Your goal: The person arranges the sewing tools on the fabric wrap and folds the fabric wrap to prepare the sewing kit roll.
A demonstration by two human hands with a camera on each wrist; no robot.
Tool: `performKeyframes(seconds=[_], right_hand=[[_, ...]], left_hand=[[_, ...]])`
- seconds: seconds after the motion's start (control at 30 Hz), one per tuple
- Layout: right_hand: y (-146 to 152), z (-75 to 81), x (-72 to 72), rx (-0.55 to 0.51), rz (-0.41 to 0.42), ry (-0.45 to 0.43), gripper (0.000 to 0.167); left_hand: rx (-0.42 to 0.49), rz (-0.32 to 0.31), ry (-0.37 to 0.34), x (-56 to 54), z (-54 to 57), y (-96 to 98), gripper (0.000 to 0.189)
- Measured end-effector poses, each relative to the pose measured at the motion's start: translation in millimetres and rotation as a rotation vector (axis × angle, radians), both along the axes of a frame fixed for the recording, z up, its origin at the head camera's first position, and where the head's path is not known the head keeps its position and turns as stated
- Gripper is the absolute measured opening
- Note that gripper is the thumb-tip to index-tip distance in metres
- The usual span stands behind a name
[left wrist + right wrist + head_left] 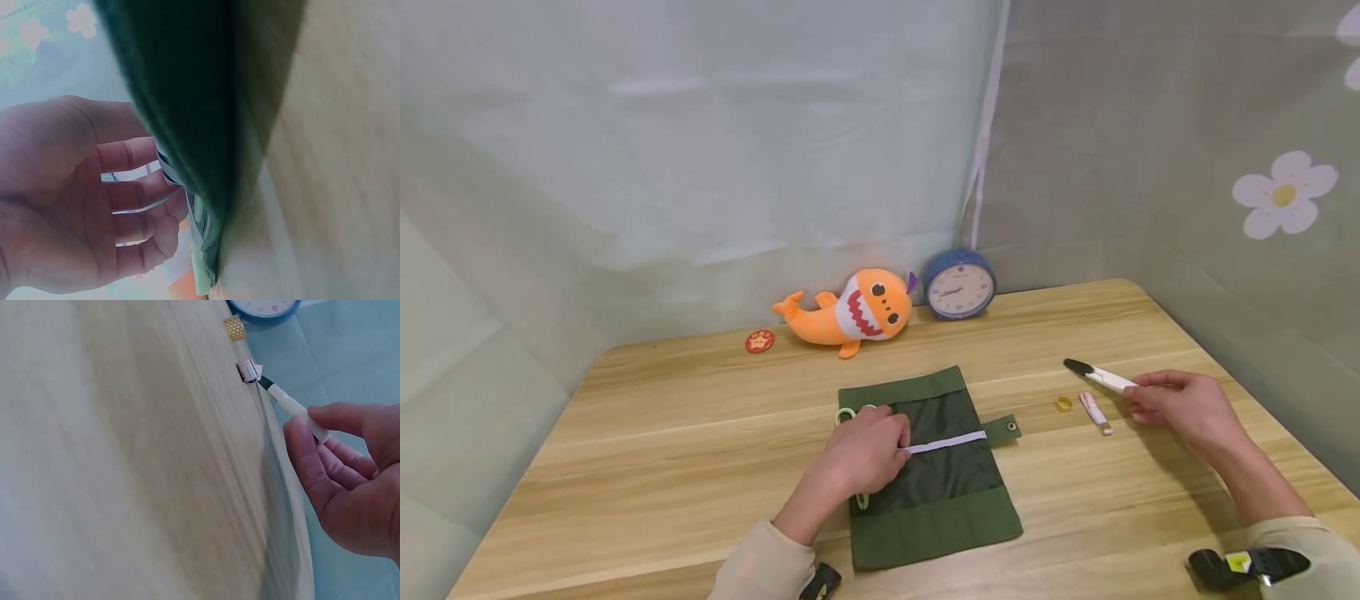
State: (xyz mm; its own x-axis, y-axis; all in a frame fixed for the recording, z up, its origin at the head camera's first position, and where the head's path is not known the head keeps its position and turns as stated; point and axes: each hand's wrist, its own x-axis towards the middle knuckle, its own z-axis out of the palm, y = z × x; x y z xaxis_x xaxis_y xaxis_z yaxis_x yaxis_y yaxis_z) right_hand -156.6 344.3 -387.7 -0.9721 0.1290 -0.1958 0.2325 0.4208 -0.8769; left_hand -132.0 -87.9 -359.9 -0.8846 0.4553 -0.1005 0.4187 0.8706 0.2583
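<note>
A dark green fabric tool roll [936, 521] lies unfolded on the table, with a white elastic band [951, 442] across its middle. My left hand [867, 450] is over its left part and pinches the band; the left wrist view shows the fingertips at the roll's edge [181, 94]. Partly hidden under this hand is a light green item with a loop handle [845, 414]. My right hand [1191, 408] pinches the end of a slim white pen [1108, 380] with a black cap, its dark end pointing away to the left.
Near the right hand lie a pink and white USB stick [1096, 412] and a small gold ring-shaped piece [1063, 404]. At the back stand an orange plush shark [820, 325] and a blue clock [961, 287], with a red round badge [759, 341] left of them.
</note>
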Motion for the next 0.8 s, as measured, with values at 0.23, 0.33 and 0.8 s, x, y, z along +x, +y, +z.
performKeyframes(seconds=[0.23, 0.33, 0.8], right_hand=[[0.3, 0.7, -2.8, -0.104, -0.007, 0.043, 0.043], [-0.8, 1.9, -3.7, -0.207, -0.011, 0.076, 0.019], [-16.5, 9.3, -11.3, -0.446, -0.002, 0.159, 0.015]], left_hand=[[0.001, -0.001, 0.008, 1.0, -0.2, -0.1, 0.015], [-0.004, 0.003, 0.003, 1.1, -0.2, 0.1, 0.015], [-0.004, -0.001, -0.003, 0.6, -0.6, 0.5, 0.014]])
